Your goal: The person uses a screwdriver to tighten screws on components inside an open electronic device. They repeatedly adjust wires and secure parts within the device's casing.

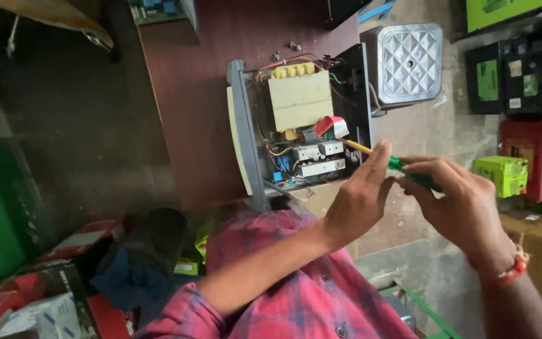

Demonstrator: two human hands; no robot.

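An opened electrical unit (302,135) is propped at the counter (189,94) edge, its wiring and transformer exposed. A green-handled screwdriver (403,168) is gripped by the right hand (465,201) and steadied by the closed fingers (377,160) of the left hand (359,201). The tip could slip sideways onto the red and yellow wires if pressed off-axis, nicking insulation.

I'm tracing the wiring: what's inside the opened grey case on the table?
Inside the grey case: a beige transformer block, yellow terminals, white heat sinks, coloured wires. Whatever sits beneath the transformer is covered.
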